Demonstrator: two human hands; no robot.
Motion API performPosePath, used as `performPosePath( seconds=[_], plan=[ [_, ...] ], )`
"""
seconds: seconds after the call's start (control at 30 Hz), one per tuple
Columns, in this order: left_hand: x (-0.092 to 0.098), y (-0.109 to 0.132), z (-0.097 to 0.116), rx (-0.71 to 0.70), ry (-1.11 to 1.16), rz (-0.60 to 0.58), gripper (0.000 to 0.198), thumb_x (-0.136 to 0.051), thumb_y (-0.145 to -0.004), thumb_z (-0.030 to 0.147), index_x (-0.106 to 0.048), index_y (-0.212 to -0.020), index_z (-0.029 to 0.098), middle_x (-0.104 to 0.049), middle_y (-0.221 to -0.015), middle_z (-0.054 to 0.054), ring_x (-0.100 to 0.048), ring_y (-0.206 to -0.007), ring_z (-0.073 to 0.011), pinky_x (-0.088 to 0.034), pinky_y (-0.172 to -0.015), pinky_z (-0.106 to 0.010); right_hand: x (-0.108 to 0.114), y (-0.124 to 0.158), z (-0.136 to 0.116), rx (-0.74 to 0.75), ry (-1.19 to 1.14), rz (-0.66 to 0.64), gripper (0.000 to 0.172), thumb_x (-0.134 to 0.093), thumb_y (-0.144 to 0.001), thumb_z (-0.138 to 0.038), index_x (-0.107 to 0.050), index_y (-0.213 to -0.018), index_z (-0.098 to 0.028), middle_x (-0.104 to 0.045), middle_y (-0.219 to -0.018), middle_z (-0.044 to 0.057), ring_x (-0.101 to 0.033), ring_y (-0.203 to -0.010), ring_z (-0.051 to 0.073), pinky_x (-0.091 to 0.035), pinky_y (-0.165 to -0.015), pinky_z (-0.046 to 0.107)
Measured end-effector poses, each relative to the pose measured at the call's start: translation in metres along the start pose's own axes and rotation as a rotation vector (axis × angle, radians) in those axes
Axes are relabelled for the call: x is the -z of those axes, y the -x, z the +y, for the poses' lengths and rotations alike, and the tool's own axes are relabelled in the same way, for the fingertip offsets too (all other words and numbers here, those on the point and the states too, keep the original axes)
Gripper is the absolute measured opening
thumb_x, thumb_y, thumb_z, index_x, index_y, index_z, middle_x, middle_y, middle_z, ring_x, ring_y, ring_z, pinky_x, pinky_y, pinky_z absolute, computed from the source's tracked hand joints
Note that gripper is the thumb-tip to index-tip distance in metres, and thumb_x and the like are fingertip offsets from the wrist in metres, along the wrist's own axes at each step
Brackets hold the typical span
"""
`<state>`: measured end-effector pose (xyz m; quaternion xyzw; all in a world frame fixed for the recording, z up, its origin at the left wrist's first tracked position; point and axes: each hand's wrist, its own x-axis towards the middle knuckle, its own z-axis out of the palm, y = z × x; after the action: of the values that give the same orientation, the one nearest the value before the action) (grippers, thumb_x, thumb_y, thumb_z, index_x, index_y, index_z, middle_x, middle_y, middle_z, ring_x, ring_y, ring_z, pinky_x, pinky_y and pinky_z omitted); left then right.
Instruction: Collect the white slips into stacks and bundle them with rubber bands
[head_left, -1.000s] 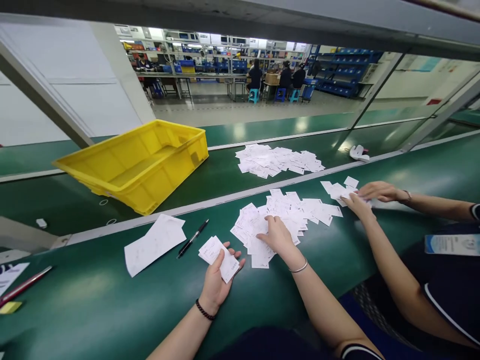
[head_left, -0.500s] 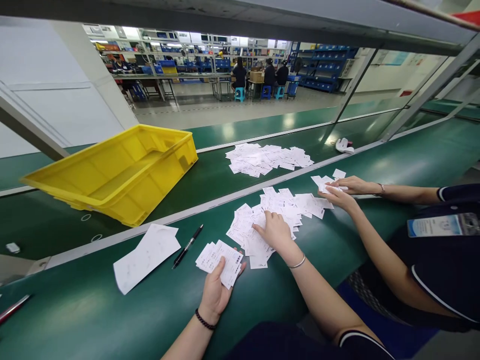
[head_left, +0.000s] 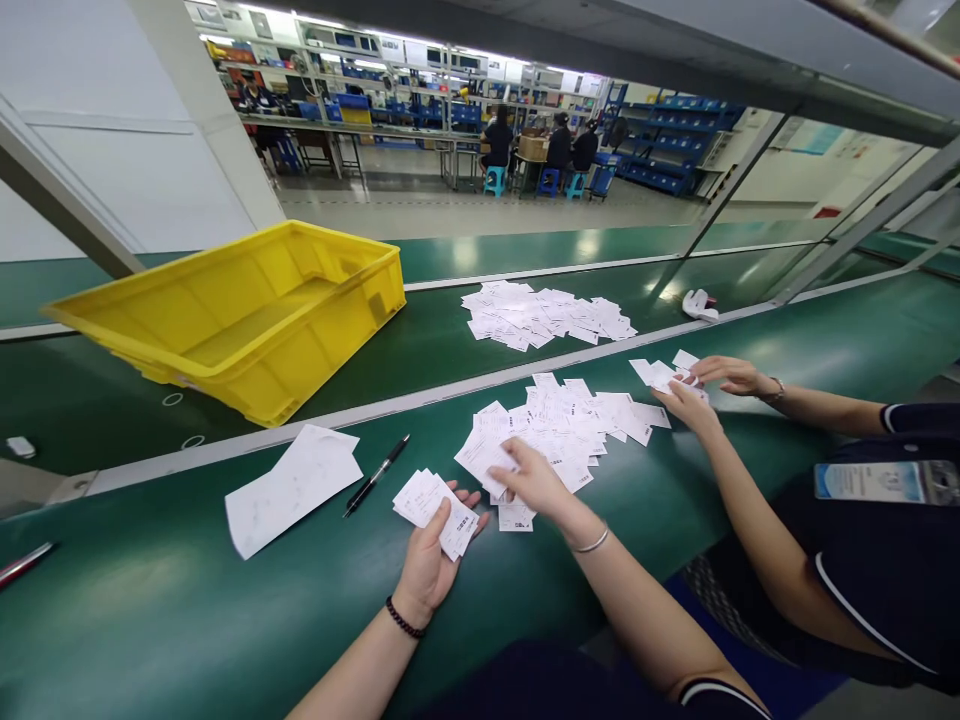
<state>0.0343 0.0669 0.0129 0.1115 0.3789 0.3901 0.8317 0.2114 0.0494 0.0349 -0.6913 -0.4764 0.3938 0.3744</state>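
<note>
My left hand [head_left: 431,560] is closed round a small stack of printed paper slips [head_left: 435,508], thumb on top and fingertips showing past the far edge. To its right, my right hand [head_left: 536,482] pinches a paper slip [head_left: 480,450] at the left side of a loose pile of slips [head_left: 574,420] on the green bench. Some of that pile lies hidden under my hand. Left of the stack are a black pen [head_left: 377,476] and white paper sheets [head_left: 296,490].
A yellow bin [head_left: 262,395] stands tilted at the left. Beyond the metal strip lies another heap of slips [head_left: 547,315]. At the right, a co-worker's hands [head_left: 697,400] handle slips. A white object [head_left: 700,305] rests farther back, and a red pen [head_left: 26,565] lies far left.
My right hand has drawn slightly toward me and left, and its fingers have closed on a slip. The left hand keeps its stack, with its fingers spread more behind it.
</note>
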Motion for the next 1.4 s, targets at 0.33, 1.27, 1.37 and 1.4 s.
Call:
performPosePath(
  seconds=[0.33, 1.27, 1.37, 1.4],
  plan=[
    [0.0, -0.002, 0.006, -0.002, 0.008, -0.011, 0.02, -0.054, -0.087, 0.008, -0.061, -0.105, 0.014, -0.069, -0.112, -0.015, -0.064, -0.111, -0.0309, -0.051, -0.094, -0.055, -0.002, -0.033, -0.009, 0.071, 0.862, 0.243, 0.038, -0.069, -0.081, -0.041, -0.062, -0.106, -0.013, -0.06, -0.113, 0.019, -0.055, -0.109, 0.033, -0.047, -0.087, 0.043],
    [0.005, -0.007, 0.001, 0.035, 0.025, -0.025, 0.033, -0.062, -0.083, 0.01, -0.062, -0.116, 0.013, -0.071, -0.113, -0.015, -0.065, -0.11, -0.0287, -0.052, -0.098, -0.043, 0.004, 0.001, -0.001, 0.133, 0.457, 0.058, 0.024, -0.049, -0.092, -0.04, -0.064, -0.092, -0.021, -0.07, -0.091, 0.006, -0.063, -0.084, 0.021, -0.049, -0.074, 0.034],
    [0.005, -0.005, 0.002, 0.05, 0.013, -0.032, 0.032, -0.061, -0.084, 0.011, -0.062, -0.116, 0.013, -0.071, -0.111, -0.015, -0.067, -0.106, -0.0307, -0.054, -0.093, -0.049, 0.049, -0.018, 0.015, 0.067, 0.718, 0.237, 0.048, -0.07, -0.075, -0.039, -0.057, -0.117, -0.019, -0.061, -0.123, 0.014, -0.051, -0.118, 0.034, -0.044, -0.093, 0.049],
    [0.005, -0.005, 0.003, 0.057, 0.012, -0.028, 0.029, -0.06, -0.085, 0.011, -0.063, -0.114, 0.013, -0.072, -0.107, -0.015, -0.068, -0.103, -0.0306, -0.055, -0.091, -0.051, 0.06, -0.023, 0.021, 0.045, 0.771, 0.256, 0.06, -0.074, -0.07, -0.039, -0.054, -0.123, -0.019, -0.058, -0.127, 0.014, -0.047, -0.122, 0.036, -0.042, -0.096, 0.053]
  ],
)
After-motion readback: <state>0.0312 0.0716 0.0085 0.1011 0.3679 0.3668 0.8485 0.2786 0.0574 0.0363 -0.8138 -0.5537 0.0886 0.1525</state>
